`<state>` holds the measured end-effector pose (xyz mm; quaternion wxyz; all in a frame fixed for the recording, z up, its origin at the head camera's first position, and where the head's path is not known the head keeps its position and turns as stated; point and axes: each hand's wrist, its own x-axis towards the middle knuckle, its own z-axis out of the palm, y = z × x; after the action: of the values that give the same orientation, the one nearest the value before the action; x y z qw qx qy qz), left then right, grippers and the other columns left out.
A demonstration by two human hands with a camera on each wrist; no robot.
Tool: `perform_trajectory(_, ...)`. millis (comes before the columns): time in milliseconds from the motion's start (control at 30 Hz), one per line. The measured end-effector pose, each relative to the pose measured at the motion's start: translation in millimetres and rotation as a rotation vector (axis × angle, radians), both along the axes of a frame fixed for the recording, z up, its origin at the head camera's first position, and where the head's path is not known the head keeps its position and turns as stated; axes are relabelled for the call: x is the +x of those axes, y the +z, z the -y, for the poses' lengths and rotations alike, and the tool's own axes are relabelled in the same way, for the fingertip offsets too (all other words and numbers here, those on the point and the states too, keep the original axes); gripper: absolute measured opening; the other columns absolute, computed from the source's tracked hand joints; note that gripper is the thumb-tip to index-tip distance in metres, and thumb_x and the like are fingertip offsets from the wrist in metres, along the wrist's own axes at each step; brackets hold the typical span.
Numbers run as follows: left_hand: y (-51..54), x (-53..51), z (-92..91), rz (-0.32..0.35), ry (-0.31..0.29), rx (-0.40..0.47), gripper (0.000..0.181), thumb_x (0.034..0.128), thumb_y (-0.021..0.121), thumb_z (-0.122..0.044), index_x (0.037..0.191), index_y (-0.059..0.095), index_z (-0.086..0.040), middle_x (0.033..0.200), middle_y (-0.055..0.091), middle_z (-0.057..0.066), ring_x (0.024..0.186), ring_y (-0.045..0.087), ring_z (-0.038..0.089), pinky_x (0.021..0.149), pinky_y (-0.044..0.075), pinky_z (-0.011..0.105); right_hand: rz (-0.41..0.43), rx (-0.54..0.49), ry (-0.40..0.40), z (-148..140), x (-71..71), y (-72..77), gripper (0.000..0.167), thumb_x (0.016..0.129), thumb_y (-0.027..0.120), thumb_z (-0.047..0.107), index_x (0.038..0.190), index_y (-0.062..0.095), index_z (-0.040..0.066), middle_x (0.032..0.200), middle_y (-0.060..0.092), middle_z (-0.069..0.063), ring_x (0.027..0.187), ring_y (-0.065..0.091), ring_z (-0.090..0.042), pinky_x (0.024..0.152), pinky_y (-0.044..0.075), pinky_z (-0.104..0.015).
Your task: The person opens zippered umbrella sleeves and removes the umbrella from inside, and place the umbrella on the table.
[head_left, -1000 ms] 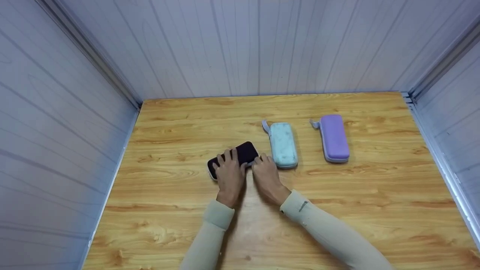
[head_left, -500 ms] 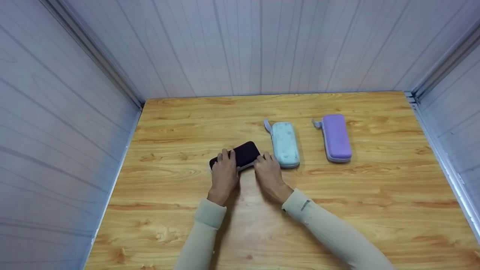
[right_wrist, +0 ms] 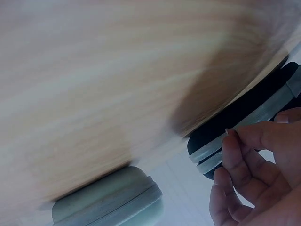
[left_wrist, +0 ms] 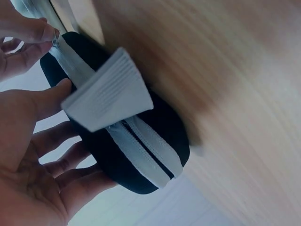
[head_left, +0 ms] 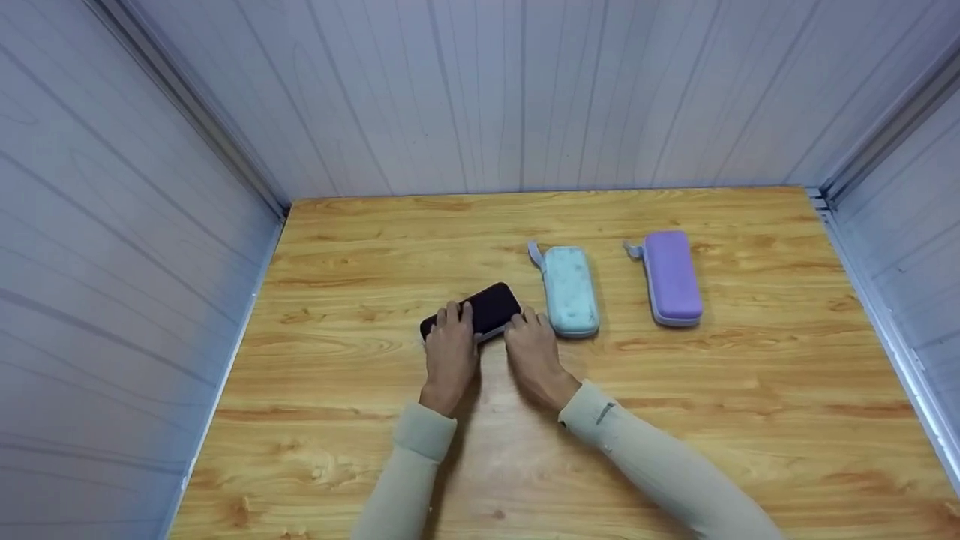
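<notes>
A black case [head_left: 491,307] with a grey zipper band lies slantwise on the table. The left hand [head_left: 451,364] grips its left part, fingers over the top and thumb on the near side. In the left wrist view a grey strap [left_wrist: 113,94] stands out from the band [left_wrist: 141,157], whose zipper is parted at one end. The right hand [head_left: 534,352] pinches something small at the case's right end, the zipper pull as the left wrist view suggests; its fingers [right_wrist: 233,146] are curled with thumb and forefinger together.
A pale green case [head_left: 570,292] with a strap lies just right of the black one. Further right is a purple case [head_left: 673,276], also strapped. Pale panels [head_left: 480,97] wall the wooden table [head_left: 337,262] at the back and both sides.
The left hand has shifted slightly left along the black case and its thumb has drawn back from the right hand. The right hand stays at the right end.
</notes>
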<state>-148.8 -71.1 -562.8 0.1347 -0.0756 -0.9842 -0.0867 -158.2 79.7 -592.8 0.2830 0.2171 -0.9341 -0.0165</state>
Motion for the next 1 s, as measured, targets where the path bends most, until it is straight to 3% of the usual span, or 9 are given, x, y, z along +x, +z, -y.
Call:
perform_trajectory(300, -1.5, 1.5, -5.4, -0.002, 0.036, -0.027, 0.054, 0.0947, 0.081, -0.021, 0.142, 0.065, -0.002, 0.135, 0.062, 0.021, 0.123, 0.065, 0.039, 0.085, 0.061, 0.052, -0.039, 0.000, -0.003, 3, -1.0, -2.4, 0.016, 0.087, 0.074, 0.006, 0.072, 0.075, 0.011, 0.077, 0.066, -0.003, 0.082, 0.061, -0.022, 0.069, 0.047, -0.033)
perform_trajectory(633, -2.3, 0.7, -11.4, -0.026, 0.057, 0.007, 0.053, 0.0939, 0.081, -0.023, 0.141, 0.066, -0.002, 0.136, 0.063, 0.021, 0.126, 0.063, 0.040, 0.086, 0.060, 0.053, 0.020, -0.030, 0.043, 10, 2.0, 0.3, 0.013, 0.088, 0.074, 0.006, 0.076, 0.077, 0.010, 0.080, 0.068, -0.004, 0.083, 0.059, -0.024, 0.072, 0.049, -0.035)
perform_trajectory(833, -0.3, 0.2, -6.7, -0.010, 0.030, 0.029, 0.050, 0.0951, 0.080, -0.021, 0.139, 0.067, -0.002, 0.133, 0.064, 0.021, 0.123, 0.065, 0.039, 0.081, 0.061, 0.053, 0.020, -0.032, 0.034, 12, 2.7, 1.0, 0.012, 0.089, 0.074, 0.008, 0.079, 0.078, 0.011, 0.080, 0.068, -0.003, 0.083, 0.059, -0.024, 0.073, 0.050, -0.035)
perform_trajectory(1000, 8.0, -1.1, 4.1, 0.050, -0.052, 0.047, 0.046, 0.0958, 0.079, -0.014, 0.138, 0.068, 0.000, 0.134, 0.064, 0.021, 0.119, 0.067, 0.038, 0.080, 0.061, 0.053, -0.011, 0.007, 0.008, 10, 0.7, 0.5, 0.015, 0.092, 0.070, 0.007, 0.080, 0.079, 0.012, 0.080, 0.068, -0.002, 0.082, 0.059, -0.023, 0.072, 0.048, -0.035)
